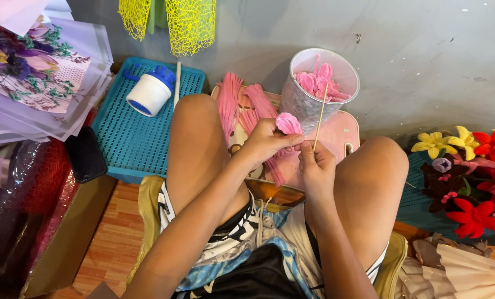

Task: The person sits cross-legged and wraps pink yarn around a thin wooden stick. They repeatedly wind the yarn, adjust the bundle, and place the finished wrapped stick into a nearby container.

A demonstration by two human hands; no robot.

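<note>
Left hand has its fingers clamped on a pink petal bud; right hand pinches a thin wooden stick just beside it, in front of the clear plastic cup. Bud not yet seated on stick. Finished pink buds fill that cup; uncut pink pipe cleaners lie left of it.

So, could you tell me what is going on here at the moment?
A seated person holds a pink flower head in the left hand and a thin wooden stick in the right hand, the two meeting above the knees. Behind them stands a clear tub of pink flower heads, with a bundle of pink stems beside it.
</note>
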